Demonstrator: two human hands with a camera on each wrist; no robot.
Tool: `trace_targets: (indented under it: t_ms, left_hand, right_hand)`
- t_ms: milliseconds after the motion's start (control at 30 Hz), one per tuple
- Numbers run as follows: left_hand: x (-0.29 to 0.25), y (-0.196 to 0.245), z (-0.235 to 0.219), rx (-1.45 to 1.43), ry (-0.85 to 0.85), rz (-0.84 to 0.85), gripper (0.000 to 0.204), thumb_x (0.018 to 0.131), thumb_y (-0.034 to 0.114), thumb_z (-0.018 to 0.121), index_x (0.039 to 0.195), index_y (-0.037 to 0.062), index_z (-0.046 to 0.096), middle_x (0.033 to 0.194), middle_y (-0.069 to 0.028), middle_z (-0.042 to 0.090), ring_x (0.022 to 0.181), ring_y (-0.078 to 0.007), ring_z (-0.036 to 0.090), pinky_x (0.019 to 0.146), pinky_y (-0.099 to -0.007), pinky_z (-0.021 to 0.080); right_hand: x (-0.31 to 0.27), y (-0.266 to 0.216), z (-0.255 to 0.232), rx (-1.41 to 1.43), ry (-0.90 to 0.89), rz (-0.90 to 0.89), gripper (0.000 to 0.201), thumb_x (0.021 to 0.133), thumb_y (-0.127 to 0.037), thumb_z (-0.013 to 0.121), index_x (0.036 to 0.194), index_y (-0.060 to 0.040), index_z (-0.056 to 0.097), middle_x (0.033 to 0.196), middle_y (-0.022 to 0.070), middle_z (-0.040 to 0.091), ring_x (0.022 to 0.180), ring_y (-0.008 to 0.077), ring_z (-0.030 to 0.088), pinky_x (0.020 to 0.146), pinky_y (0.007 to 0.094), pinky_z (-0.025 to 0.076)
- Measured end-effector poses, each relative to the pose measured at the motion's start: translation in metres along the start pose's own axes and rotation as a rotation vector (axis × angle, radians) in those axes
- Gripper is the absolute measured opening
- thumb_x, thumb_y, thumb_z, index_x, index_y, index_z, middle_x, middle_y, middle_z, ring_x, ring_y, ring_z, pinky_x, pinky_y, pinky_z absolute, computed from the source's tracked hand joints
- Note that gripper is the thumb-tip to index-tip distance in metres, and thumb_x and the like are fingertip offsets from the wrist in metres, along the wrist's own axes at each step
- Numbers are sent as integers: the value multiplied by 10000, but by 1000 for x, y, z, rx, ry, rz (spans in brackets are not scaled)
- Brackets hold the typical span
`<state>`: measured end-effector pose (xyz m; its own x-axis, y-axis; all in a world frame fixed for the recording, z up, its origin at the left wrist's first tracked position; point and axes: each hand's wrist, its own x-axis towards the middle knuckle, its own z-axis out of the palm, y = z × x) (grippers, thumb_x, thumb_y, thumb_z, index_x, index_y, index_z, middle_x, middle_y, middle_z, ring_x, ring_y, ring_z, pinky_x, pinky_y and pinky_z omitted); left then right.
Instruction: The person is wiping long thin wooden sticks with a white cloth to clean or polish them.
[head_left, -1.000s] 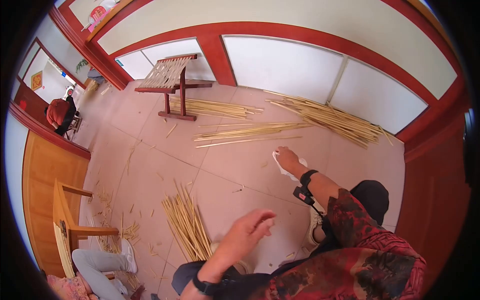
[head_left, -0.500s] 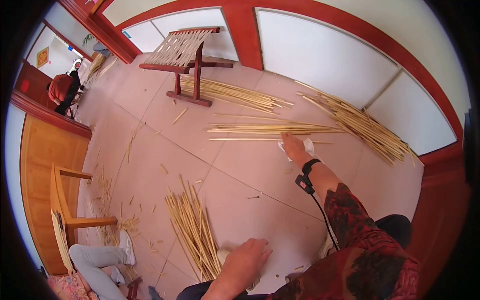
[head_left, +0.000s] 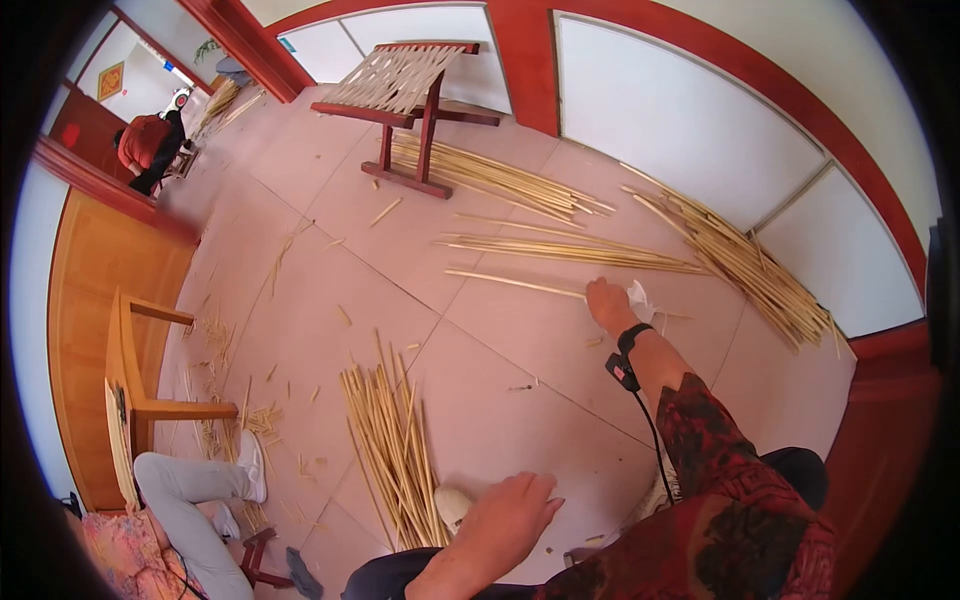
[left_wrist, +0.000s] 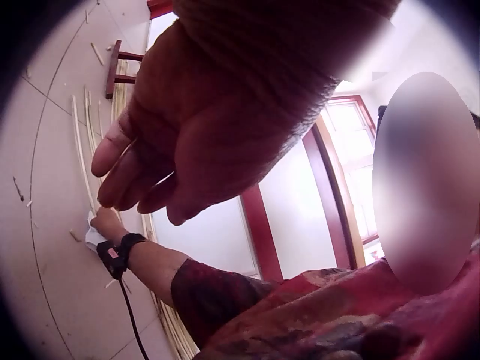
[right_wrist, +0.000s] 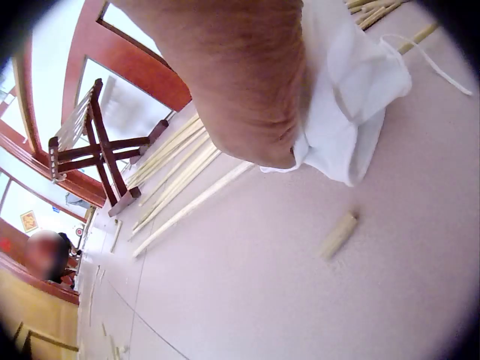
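Cane sorting on a tiled floor [head_left: 560, 440], in head and wrist views. The right hand [head_left: 607, 304], right of centre in the head view, grips a single stick [head_left: 515, 283], which enters on the left of the fist and emerges on its right; the fingertips are hidden. A white cloth [head_left: 641, 299] is bunched against the same hand. The left hand [head_left: 507, 515], at lower centre, hangs free with its fingers loosely bent and slightly parted, as the left-wrist view confirms. Just left of it stands the toe of a pale shoe [head_left: 452, 507], beside a fanned bundle [head_left: 388, 455]. Above the gripped stick lies a loose row of canes [head_left: 570, 250]; a larger pile [head_left: 745, 255] lies near the wall at right, and another group [head_left: 500, 180] extends from a stool [head_left: 395, 78] with a woven seat at upper centre. Short offcuts [head_left: 262, 420] litter the left side, near a wooden chair [head_left: 185, 410]. Markings: the reddish label on the black wrist camera [head_left: 622, 372] is too small to read, as are the framed wall picture [head_left: 111, 81] at upper left and the blue-green sticker [head_left: 287, 45] at top.
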<state>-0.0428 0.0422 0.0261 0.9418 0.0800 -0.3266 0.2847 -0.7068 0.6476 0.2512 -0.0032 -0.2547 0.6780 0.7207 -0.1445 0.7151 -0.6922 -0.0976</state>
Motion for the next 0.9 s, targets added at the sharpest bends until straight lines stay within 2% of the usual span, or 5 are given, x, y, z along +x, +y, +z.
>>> trace_targets:
  t_ms: [133, 200, 500, 667, 900]
  left_hand:
    - [3, -8, 1, 125, 13, -40, 250, 758, 150, 552, 957, 6, 503, 897, -151, 538, 846, -302, 521, 725, -367, 413]
    - [4, -15, -1, 247, 323, 6, 328, 711, 141, 585, 992, 1, 486, 993, -160, 504, 946, -308, 472, 797, -387, 373]
    - [-3, -35, -29, 666, 677, -116, 526, 677, 245, 639, 1094, 13, 418, 1172, -168, 400, 1080, -289, 391, 872, -440, 295]
    - [-9, -47, -13, 222, 147, -243, 357, 774, 280, 552, 987, 17, 438, 854, -120, 563, 830, -260, 538, 730, -414, 397]
    - [-30, -18, -17, -568, -36, -165, 300, 809, 253, 530, 910, -20, 461, 692, -96, 541, 686, -186, 542, 614, -326, 423]
  right_hand:
    - [-22, -1, -9, -26, -111, -110, 163, 756, -71, 446, 879, -28, 544, 888, 146, 534, 752, 285, 583, 610, 374, 488]
    - [-31, -8, -30, -36, -51, -232, 133, 743, -72, 451, 850, -29, 518, 842, 135, 525, 712, 281, 578, 587, 369, 484]
    - [-97, -43, -212, -137, 173, -637, 105, 709, -54, 460, 814, -46, 472, 808, 118, 481, 710, 260, 549, 561, 356, 474]
    - [-135, -51, -280, -123, 363, -600, 116, 688, -39, 477, 803, -56, 482, 784, 91, 471, 707, 245, 545, 549, 338, 471]
    - [-169, -44, -337, -38, 616, -531, 117, 714, -33, 481, 823, -67, 504, 820, 64, 491, 729, 234, 550, 581, 321, 474]
